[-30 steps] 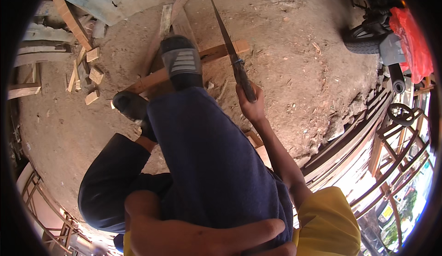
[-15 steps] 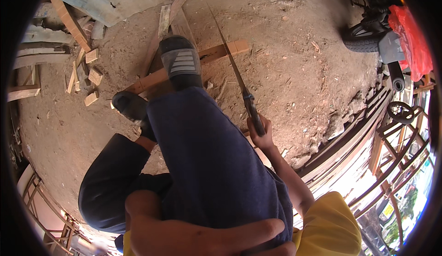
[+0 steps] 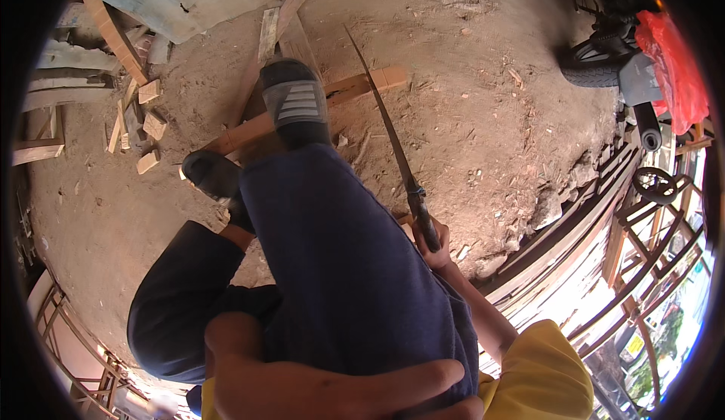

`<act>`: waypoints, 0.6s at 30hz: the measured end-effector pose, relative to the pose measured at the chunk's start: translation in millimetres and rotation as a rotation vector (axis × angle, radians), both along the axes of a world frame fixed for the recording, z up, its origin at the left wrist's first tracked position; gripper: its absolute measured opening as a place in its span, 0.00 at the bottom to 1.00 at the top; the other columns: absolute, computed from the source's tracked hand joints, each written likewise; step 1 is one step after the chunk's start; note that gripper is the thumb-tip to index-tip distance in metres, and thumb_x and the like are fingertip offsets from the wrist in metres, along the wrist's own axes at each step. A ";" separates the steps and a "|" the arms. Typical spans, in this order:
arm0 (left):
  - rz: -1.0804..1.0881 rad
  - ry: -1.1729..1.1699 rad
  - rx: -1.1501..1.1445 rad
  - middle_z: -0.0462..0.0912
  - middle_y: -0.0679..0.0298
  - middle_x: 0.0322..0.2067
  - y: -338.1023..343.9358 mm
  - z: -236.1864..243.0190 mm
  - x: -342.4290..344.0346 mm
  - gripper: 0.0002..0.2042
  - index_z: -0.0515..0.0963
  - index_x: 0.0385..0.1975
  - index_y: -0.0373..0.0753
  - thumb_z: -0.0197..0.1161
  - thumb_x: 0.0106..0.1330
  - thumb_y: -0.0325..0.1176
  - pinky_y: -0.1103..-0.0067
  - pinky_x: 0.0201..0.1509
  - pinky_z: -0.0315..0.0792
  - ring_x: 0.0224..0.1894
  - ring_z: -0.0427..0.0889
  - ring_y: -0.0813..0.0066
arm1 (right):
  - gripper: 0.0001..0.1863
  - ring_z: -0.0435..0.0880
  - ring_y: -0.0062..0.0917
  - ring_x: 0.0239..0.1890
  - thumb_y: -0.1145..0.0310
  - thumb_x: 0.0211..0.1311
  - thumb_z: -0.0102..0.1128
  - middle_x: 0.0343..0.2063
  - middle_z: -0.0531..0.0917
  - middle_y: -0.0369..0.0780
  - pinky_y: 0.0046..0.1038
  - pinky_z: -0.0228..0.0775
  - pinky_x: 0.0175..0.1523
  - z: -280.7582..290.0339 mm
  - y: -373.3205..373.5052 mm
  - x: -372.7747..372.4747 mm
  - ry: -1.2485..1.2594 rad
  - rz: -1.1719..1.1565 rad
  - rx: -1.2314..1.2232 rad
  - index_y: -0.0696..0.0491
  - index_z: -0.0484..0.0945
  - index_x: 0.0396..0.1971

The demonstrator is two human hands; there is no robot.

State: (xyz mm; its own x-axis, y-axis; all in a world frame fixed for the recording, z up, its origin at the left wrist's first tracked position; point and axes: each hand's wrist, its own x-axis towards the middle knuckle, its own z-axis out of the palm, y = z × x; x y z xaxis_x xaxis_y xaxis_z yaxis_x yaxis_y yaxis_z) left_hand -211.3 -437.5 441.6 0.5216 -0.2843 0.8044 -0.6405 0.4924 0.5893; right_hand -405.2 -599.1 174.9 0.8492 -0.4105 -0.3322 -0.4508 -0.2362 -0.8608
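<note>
My right hand (image 3: 436,245) is wrapped round the dark handle of a handsaw (image 3: 393,137). The long, tapering blade points away from me and crosses a wooden plank (image 3: 387,78) near its right end. My shoe (image 3: 296,103) rests on that plank, and the other shoe (image 3: 213,174) is by its left end. Close to the camera, my left hand (image 3: 325,390) lies over my dark blue trouser leg (image 3: 325,261) with its fingers stretched out and holds nothing. Part of that hand is cut off by the lower edge.
Several wooden offcuts (image 3: 154,124) lie on the dirt floor at the left. Corrugated sheet metal (image 3: 189,1) stands at the far left. A wheel (image 3: 593,65) and a red plastic bag (image 3: 672,69) are at the far right. Long boards (image 3: 563,227) are stacked at the right.
My right hand has drawn the handsaw back toward me, slightly to the right. The blade tip sits nearer the plank. My left hand and both shoes stay about where they were.
</note>
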 end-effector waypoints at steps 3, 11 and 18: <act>0.017 0.032 -0.014 0.72 0.66 0.16 -4.3 1.5 -0.6 0.09 0.72 0.36 0.40 0.58 0.55 0.25 0.76 0.26 0.73 0.20 0.75 0.72 | 0.09 0.67 0.11 0.21 0.68 0.62 0.55 0.17 0.70 0.30 0.19 0.58 0.25 -14.8 -5.4 62.4 -0.098 -0.070 0.062 0.57 0.71 0.24; 0.030 0.085 0.050 0.72 0.65 0.16 -1.8 7.0 -2.6 0.09 0.73 0.36 0.41 0.58 0.55 0.26 0.76 0.26 0.73 0.19 0.76 0.72 | 0.05 0.68 0.13 0.21 0.73 0.59 0.55 0.18 0.71 0.33 0.22 0.61 0.25 -9.7 1.9 87.1 -0.065 -0.116 0.193 0.59 0.73 0.30; 0.019 0.133 0.043 0.72 0.65 0.15 -1.0 9.4 -6.8 0.08 0.73 0.35 0.41 0.59 0.54 0.27 0.75 0.26 0.73 0.19 0.75 0.71 | 0.06 0.69 0.15 0.23 0.71 0.61 0.54 0.19 0.72 0.33 0.22 0.62 0.28 -5.8 7.8 29.7 -0.099 -0.012 0.021 0.58 0.74 0.30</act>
State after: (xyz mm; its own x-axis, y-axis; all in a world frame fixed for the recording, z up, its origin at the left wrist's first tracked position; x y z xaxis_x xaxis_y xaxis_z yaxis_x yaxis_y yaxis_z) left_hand -218.1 -438.5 451.0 0.6282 -0.3065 0.7151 -0.5641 0.4536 0.6899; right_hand -375.6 -591.3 169.2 0.8735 -0.4145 -0.2553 -0.3660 -0.2132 -0.9059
